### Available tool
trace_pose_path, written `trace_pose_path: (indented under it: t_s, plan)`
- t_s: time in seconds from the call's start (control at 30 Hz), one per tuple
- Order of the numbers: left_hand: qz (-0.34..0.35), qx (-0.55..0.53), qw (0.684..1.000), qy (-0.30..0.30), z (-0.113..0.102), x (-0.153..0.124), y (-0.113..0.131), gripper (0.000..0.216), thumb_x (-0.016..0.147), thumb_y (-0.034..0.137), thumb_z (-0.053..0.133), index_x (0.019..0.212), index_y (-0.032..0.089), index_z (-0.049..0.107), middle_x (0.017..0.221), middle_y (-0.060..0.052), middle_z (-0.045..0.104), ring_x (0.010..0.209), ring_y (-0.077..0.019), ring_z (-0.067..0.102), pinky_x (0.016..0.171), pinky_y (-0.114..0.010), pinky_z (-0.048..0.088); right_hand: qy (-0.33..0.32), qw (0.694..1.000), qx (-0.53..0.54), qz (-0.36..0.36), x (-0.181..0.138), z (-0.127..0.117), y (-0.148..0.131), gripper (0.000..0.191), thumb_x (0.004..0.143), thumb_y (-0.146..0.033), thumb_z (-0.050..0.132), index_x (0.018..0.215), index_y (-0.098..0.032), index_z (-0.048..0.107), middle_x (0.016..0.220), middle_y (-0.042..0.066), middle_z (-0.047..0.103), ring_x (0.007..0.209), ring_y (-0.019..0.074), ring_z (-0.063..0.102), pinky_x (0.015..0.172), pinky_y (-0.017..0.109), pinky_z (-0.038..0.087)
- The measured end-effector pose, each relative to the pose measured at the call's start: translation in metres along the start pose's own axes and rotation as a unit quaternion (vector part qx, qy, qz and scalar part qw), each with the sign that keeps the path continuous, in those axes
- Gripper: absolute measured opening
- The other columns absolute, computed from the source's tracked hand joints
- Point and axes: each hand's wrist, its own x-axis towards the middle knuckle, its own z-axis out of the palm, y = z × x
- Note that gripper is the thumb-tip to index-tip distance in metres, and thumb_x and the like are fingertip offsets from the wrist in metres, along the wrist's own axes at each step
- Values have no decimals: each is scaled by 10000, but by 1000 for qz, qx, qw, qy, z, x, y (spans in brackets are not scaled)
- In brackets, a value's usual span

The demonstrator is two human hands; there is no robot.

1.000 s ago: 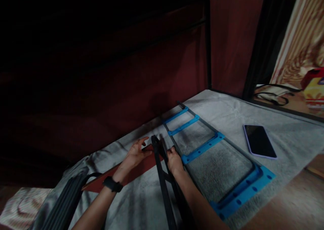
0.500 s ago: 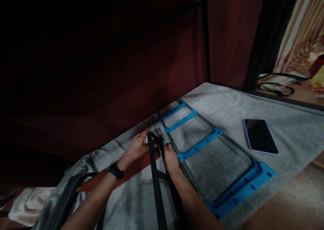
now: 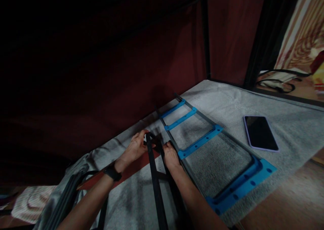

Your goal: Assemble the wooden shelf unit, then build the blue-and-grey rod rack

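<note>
Two hands meet on one part near the middle of a grey cloth (image 3: 227,105), and the other things lie around them. At the far left a bundle of black rods (image 3: 67,199) lies at the cloth's edge, seemingly set aside within reach. Next comes the left hand (image 3: 135,147), a dark wristwatch (image 3: 111,172) on its wrist, its fingers curled shut round the top end of the left bar of a black frame (image 3: 154,182). A red strip (image 3: 131,167) lies flat beneath that hand and runs back toward the rods. The black frame, two long bars joined by a short crosspiece, rises from the lower edge of the view with its far end between the hands. The right hand (image 3: 170,155) is closed over the top of the right bar, so a grip on each side probably keeps the end steady and stops it twisting. Just beside that hand a longer frame with blue rungs (image 3: 199,142) lies flat on the cloth, which likely keeps it from sliding. Further right a phone (image 3: 260,133) rests face up, well apart from the frames, probably to keep it out of the way. Black cables (image 3: 278,85) lie beyond the cloth's far corner.
</note>
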Motion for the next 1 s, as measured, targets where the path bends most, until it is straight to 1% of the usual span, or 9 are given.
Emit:
trace_pose_path:
  t_s: [0.1,0.2,0.27,0.43,0.53,0.7,0.83,0.93,1.0]
  plan:
    - [22,2,1000,12,0,-1,0,681,792,426,723,1381,185,481,1203,-116,657,1091,-274,627,954,-421,489,-7,1000,4,7,0,-2,-2,437,922,4,343,1137,-122,701,1235,143,667,1105,176,635,968,229,444]
    - [50,13,999,6,1,2,-1,615,801,400,718,1343,169,541,1278,-140,643,1195,-300,586,1022,-442,459,-12,1000,3,20,0,-1,-3,449,916,13,328,1135,-103,703,1276,170,646,1088,183,650,935,237,463]
    - [60,17,998,4,1,3,-2,568,816,386,705,1321,167,563,1269,-139,653,1188,-299,593,1031,-447,456,-15,1000,2,21,1,0,-3,447,914,13,330,1126,-97,708,1275,184,645,1075,190,659,920,246,472]
    - [60,23,998,13,1,0,-3,543,843,367,677,1337,175,556,1253,-131,664,1155,-290,607,1034,-454,457,-18,1000,18,12,3,3,-2,427,896,21,370,1067,-117,736,1231,161,675,1076,183,662,924,233,462]
    - [56,19,998,13,1,-2,-2,541,833,335,689,1333,173,561,1255,-132,667,1154,-286,607,1039,-451,455,-12,999,32,22,5,5,1,394,871,22,413,1025,-117,748,1179,159,694,1015,185,684,893,234,471]
    - [48,-9,999,22,3,-3,-5,533,809,309,710,1304,157,585,1245,-138,667,1149,-281,611,1031,-439,470,12,997,70,34,10,10,8,344,809,24,511,988,-151,747,1073,97,732,1008,171,684,882,208,465]
    - [26,-47,998,33,2,-3,-6,532,761,306,743,1263,180,616,1203,-122,680,1100,-271,638,973,-414,511,31,993,98,52,12,17,10,358,795,42,495,979,-146,739,1016,77,754,988,161,693,863,197,468]
    - [10,-85,996,24,1,-3,-6,519,744,307,745,1235,188,626,1164,-106,687,999,-241,668,886,-371,547,43,991,108,63,11,20,9,380,768,56,493,966,-156,739,1004,68,759,966,164,699,858,205,469]
    - [2,-103,995,20,0,-3,-5,520,737,306,746,1228,183,625,1159,-103,685,976,-231,670,861,-355,550,50,990,112,68,10,21,8,390,754,60,494,966,-159,738,1000,65,760,963,166,700,862,209,466]
